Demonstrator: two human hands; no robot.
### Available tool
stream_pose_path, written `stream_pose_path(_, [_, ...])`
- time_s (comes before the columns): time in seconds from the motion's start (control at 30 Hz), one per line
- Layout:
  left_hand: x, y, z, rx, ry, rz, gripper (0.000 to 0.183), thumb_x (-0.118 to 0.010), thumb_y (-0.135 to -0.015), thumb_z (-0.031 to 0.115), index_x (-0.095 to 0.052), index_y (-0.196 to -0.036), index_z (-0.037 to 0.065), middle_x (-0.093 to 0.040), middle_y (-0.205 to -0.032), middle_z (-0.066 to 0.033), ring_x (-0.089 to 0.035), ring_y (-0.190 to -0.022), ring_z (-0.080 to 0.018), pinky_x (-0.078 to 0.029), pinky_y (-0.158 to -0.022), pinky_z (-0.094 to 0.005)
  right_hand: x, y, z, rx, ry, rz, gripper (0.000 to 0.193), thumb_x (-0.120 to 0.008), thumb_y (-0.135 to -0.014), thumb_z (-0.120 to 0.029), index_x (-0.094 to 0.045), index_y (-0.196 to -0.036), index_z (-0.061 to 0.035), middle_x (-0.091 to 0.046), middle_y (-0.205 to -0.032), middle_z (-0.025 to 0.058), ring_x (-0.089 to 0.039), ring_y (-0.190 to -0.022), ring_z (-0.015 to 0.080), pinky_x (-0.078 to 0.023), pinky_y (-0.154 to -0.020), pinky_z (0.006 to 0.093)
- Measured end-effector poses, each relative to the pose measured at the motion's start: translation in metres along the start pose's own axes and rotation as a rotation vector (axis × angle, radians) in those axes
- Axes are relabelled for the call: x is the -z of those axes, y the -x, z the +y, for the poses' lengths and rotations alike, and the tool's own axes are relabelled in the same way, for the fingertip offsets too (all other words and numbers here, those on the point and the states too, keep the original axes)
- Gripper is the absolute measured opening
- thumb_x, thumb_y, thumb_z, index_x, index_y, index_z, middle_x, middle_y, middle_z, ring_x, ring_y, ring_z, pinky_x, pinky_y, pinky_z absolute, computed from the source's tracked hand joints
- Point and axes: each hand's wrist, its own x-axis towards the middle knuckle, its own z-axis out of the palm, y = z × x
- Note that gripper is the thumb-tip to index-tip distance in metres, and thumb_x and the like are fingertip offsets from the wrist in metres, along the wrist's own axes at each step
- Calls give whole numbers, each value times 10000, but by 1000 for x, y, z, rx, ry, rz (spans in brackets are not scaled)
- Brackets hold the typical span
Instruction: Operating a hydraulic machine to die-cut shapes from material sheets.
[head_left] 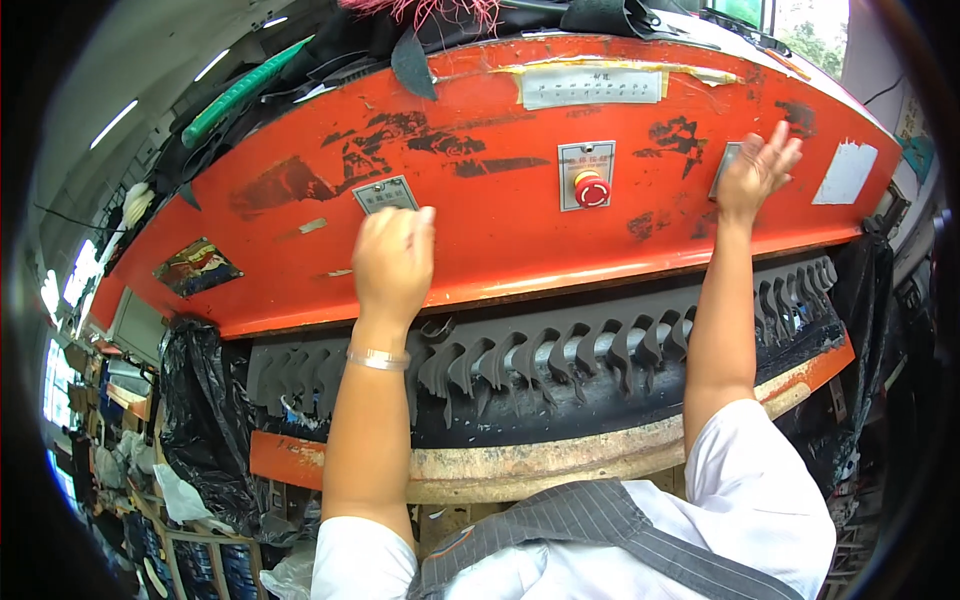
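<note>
The left hand (393, 258), loosely curled, is pressed against a grey button plate (385, 194) on the orange machine head (500, 220); the right hand (755, 172), fingers spread, is laid over another plate (724, 165). Nothing is gripped.

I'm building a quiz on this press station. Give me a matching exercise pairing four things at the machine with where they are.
1. left hand
2. right hand
3. red round button
4. dark cut pieces

a. centre of the orange head, between the hands
b. on a grey plate at the head's right
c. in a row under the orange head
d. by a grey plate at the head's left

Pairs: 1-d, 2-b, 3-a, 4-c
</note>
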Motion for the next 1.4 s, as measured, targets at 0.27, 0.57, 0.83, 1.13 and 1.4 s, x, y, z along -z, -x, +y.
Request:
stream_pose_path(0.27, [-3, 83, 63, 356, 131, -564, 293, -565, -881, 252, -586, -693, 28, -593, -743, -208, -598, -778, -382, -480, -663, -484, 39, 98, -88, 203, -260, -359, 576, -511, -913, -317, -393, -1367, 18, -288, -1472, 243, -236, -1386, 415, -176, -1118, 531])
stream_pose_path(0.57, [59, 292, 155, 408, 310, -523, 239, -589, -825, 246, -652, -952, 54, -626, -1009, -159, -574, -976, -357, -467, -828, -446, 179, 227, -238, 987, -1229, -1887, 455, -486, -921, -508, -624, -1188, -166, -657, -958, 75, -633, -816, 309, -501, -786, 380])
stream_pose_path(0.83, [91, 298, 194, 420, 140, -621, 257, -592, -826, 251, -637, -995, 62, -607, -1066, -148, -551, -1039, -345, -431, -888, -444, 187, 192, -269, 1069, -1166, -2002, 449, -519, -915, -491, -658, -1084, -99, -678, -949, 77, -626, -898, 279, -478, -828, 383])
stream_pose_path(1.13, [95, 255, 226, 404, 55, -514, 228, -564, -868, 290, -656, -867, 81, -607, -878, -100, -561, -899, -267, -399, -845, -383, 259, 161, -170, 519, -559, -1793, 629, -789, -666, -456, -610, -1106, -43, -580, -1081, 206, -538, -1002, 373, -447, -874, 431])
stream_pose_path(1.4, [106, 288, 244, 473, -19, -533, 272, -554, -860, 318, -668, -841, 71, -607, -874, -104, -555, -920, -285, -395, -857, -418, 353, 184, -117, 466, 92, -1506, 592, -892, -474, -302, -620, -925, -31, -567, -983, 178, -530, -954, 373, -456, -839, 442])
